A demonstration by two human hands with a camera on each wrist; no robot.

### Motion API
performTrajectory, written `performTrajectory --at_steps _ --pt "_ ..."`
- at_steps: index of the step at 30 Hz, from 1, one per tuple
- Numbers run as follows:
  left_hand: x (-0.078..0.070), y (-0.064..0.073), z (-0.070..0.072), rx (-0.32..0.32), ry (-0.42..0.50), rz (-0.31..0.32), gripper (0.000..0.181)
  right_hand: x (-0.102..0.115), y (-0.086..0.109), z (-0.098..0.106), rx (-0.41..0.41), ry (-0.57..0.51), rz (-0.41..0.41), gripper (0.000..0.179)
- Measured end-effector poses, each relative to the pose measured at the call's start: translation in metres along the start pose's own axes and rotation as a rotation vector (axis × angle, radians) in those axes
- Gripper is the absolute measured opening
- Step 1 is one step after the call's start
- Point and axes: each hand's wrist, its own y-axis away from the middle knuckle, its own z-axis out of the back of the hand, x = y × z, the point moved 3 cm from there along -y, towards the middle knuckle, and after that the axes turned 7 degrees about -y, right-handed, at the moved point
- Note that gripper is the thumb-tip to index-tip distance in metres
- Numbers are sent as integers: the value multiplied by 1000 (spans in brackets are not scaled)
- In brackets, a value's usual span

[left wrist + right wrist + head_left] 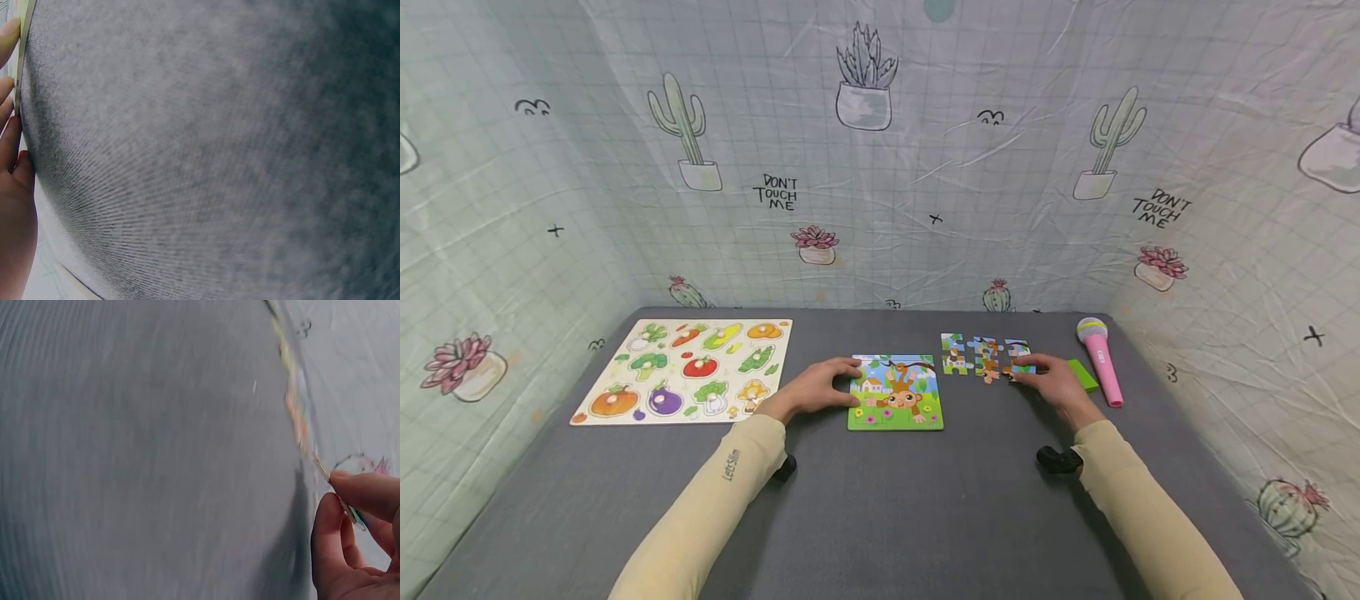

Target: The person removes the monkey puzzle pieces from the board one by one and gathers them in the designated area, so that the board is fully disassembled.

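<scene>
A square monkey jigsaw board (897, 408) lies flat near the middle of the table. My left hand (814, 387) touches its left edge with thumb and fingertips; in the left wrist view, the fingers (9, 144) lie along the board's thin side. To the board's right, several loose jigsaw pieces (954, 354) lie in a loose group. At that group's right end my right hand (1058, 385) pinches a jigsaw piece (1022, 367) between thumb and fingers. The right wrist view shows this thin piece (351, 512) tilted in the grip, its printed face mostly hidden.
A vegetable puzzle board (681, 383) lies at the left of the grey table (910, 517). Right of my right hand are a green block (1082, 376) and a pink toy microphone (1101, 363). A printed cloth (917, 167) hangs around the back and sides.
</scene>
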Motion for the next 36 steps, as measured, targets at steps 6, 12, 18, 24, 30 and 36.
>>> performTrajectory --at_steps 6,12,18,24,30,36 --pt "1 0 -1 -1 -7 -12 55 -6 -2 11 -36 44 -7 43" --pt "1 -1 0 4 -12 -11 55 -5 -4 11 -2 58 -17 43" --pt "0 0 1 0 -9 -29 54 -1 -4 10 10 114 7 37" --pt "-1 1 1 -4 -9 -34 55 -2 -6 11 11 222 30 33" --pt "-1 1 1 -2 -12 -35 54 -7 -8 10 8 274 56 32" --pt "1 1 1 -2 -16 -39 54 -6 -7 10 2 301 56 31"
